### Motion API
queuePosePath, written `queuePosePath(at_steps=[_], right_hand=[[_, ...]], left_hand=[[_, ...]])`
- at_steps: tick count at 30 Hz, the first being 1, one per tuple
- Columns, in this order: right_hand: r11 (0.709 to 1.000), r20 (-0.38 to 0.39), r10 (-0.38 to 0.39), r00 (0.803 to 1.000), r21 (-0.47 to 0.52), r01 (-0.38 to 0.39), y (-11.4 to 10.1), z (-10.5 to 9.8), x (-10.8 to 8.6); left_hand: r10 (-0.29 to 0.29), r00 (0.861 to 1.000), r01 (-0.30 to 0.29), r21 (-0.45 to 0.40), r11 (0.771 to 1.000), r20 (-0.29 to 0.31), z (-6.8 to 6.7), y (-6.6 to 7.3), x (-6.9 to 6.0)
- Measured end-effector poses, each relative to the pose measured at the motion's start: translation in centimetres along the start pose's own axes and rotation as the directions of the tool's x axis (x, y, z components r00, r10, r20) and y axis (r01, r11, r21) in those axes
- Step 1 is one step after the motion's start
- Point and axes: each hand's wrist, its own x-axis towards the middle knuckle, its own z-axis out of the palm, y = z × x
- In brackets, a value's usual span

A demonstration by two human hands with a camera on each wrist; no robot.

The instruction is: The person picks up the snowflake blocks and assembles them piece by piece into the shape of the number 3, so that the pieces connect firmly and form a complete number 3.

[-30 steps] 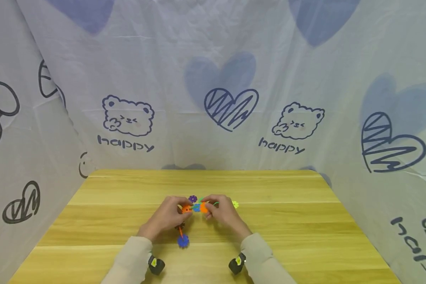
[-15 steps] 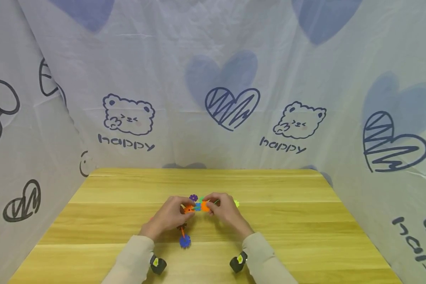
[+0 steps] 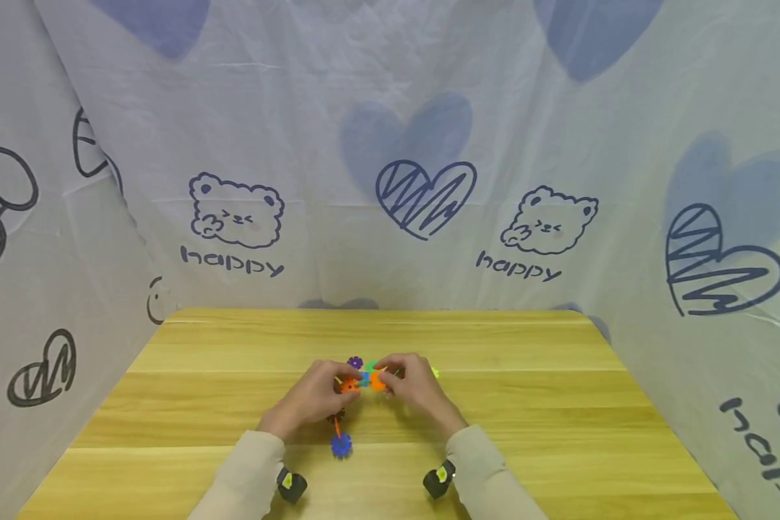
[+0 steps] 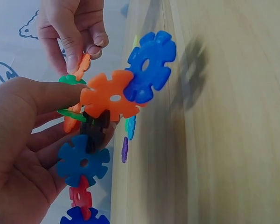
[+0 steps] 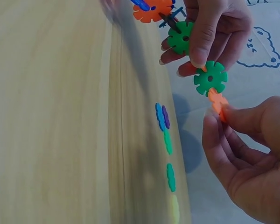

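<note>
My left hand [image 3: 308, 396] holds a chain of linked, notched plastic discs, its thumb and fingers round the middle. In the left wrist view the chain shows a blue disc [image 4: 151, 65], an orange disc [image 4: 107, 95], a dark disc [image 4: 94, 133], a teal-blue disc [image 4: 84, 161] and a red one [image 4: 80, 197]. In the right wrist view a green disc [image 5: 210, 78] sticks out from the left fingers, joined to an orange disc [image 5: 218, 102]. My right hand [image 5: 259, 154] pinches that orange disc between thumb and fingers.
On the wooden table [image 3: 526, 433], beyond the hands, lie loose discs: purple [image 3: 354, 362], blue, green and yellow-green [image 5: 175, 209]. A printed white cloth [image 3: 338, 274] stands behind the table and along both sides.
My left hand has shifted slightly to the right, and the blue disc hanging from its chain has moved a little right and nearer. The right hand keeps its pinch, almost in place.
</note>
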Motion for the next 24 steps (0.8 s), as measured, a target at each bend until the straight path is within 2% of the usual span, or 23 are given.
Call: queuePosePath(at_steps=[5,12,19,24], right_hand=[[1.0,-0.006,0.008,1.0,0.002,-0.008,-0.2,-0.1,-0.1],[0.998,-0.007,-0.011,1.0,-0.061,0.011,-0.2,-0.1,0.1],[0.997,-0.024,0.009,1.0,-0.072,-0.011,-0.3,-0.1,0.0],[0.995,-0.032,-0.007,0.999,-0.098,0.004,-0.3,0.0,0.0]], left_hand=[[0.009,1.0,-0.009,0.017,1.0,0.015,0.0,0.1,0.1],[0.02,0.999,-0.022,0.061,0.998,0.028,0.6,0.5,0.4],[0.05,0.999,-0.05,0.074,0.996,0.004,1.1,0.5,0.5],[0.036,0.999,-0.036,0.059,0.998,-0.009,1.4,0.5,0.4]])
